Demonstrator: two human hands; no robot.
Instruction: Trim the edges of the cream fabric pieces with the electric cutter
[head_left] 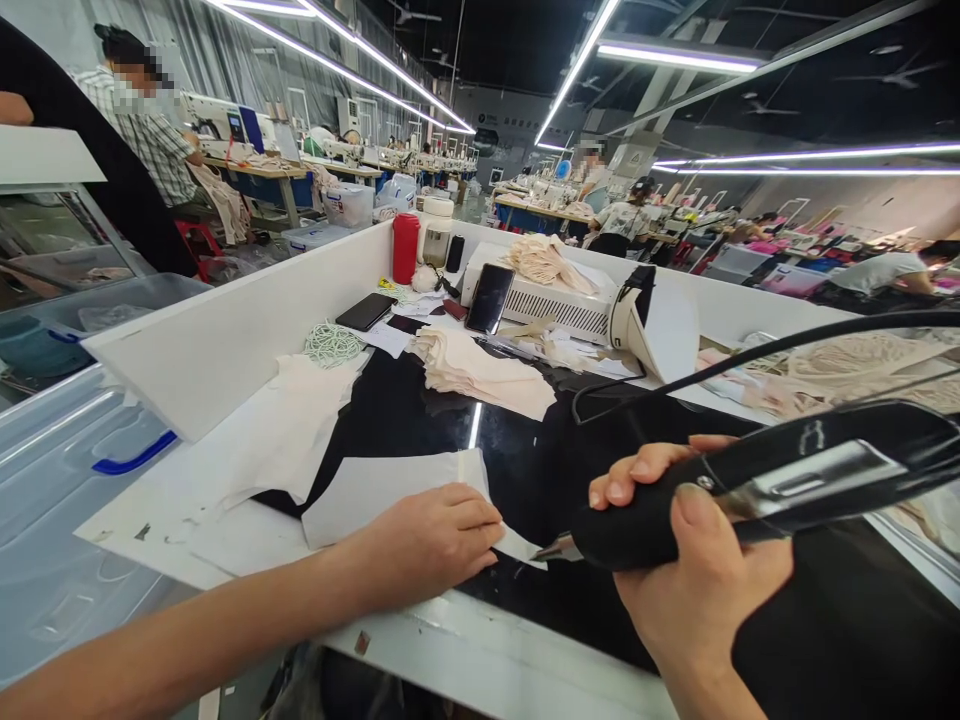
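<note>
A black corded hand tool [637,525] is gripped in my right hand [701,560], its thumb on top. The tool's metal tip touches or nearly touches the right end of a thin white piece [397,490] lying on the glossy black work surface [525,460]. On that same piece rests my left hand [442,535], fingers pressed together near its right part; whether they pinch it is hidden. Just behind lies a stack of pale pink fabric pieces [480,370]. More pale fabric [296,425] is spread at the left.
Two phones [491,298] [366,312], a red cup [405,248], green cord [335,345] and a white vented box [555,300] stand or lie at the back. White panels [225,340] edge the table. The tool's cable [750,350] arcs rightward. People sit at sewing tables beyond.
</note>
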